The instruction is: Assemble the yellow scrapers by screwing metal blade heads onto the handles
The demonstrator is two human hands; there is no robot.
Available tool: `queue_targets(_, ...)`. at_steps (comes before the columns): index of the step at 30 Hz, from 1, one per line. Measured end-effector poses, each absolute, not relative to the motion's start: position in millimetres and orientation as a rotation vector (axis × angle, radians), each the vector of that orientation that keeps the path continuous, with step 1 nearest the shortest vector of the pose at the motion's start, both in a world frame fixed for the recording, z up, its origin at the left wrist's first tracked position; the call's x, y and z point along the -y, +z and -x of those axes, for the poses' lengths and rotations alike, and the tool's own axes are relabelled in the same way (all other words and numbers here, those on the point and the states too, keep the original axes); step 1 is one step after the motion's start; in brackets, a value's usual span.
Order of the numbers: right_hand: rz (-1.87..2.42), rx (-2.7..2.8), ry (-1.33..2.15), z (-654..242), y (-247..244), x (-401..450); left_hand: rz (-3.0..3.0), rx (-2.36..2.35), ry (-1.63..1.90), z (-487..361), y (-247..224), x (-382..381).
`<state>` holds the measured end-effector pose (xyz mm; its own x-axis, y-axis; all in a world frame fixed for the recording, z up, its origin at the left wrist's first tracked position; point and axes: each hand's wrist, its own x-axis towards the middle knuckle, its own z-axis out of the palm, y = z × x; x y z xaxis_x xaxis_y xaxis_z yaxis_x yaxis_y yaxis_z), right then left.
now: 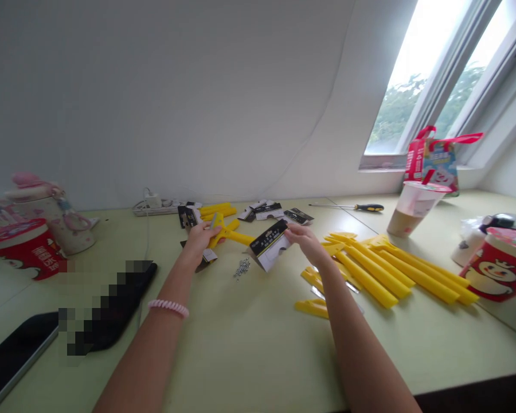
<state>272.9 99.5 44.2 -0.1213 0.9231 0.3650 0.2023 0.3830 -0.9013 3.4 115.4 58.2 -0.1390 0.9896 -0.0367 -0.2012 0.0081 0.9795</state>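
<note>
My left hand is closed on the head of a yellow scraper-like tool above the middle of the table. The tool's handle points right, its end meeting a black and white card sleeve. My right hand pinches the upper right edge of that card. Just below the tool lies a small pile of silvery screws. Several yellow handles lie to the right of my right hand, with smaller yellow pieces and metal blades partly behind my right forearm.
Behind my hands are more cards, yellow handles, a power strip and a screwdriver. Cups and a red tub stand right; a bottle, red tub and phone are left.
</note>
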Motion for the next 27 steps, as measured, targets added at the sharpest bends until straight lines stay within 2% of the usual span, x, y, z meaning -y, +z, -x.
queue_targets(5, 1.059, 1.495, 0.847, -282, 42, -102, -0.852, -1.173, 1.546, 13, 60, -115)
queue_targets(18, 0.96, 1.548, 0.928, -271, 47, -95, -1.001, -1.081, 1.287, 2, 59, -107)
queue_targets(27, 1.002, 1.667, 1.049, -274, 64, -81, -0.953, -1.106, 1.291, -13, 64, -99)
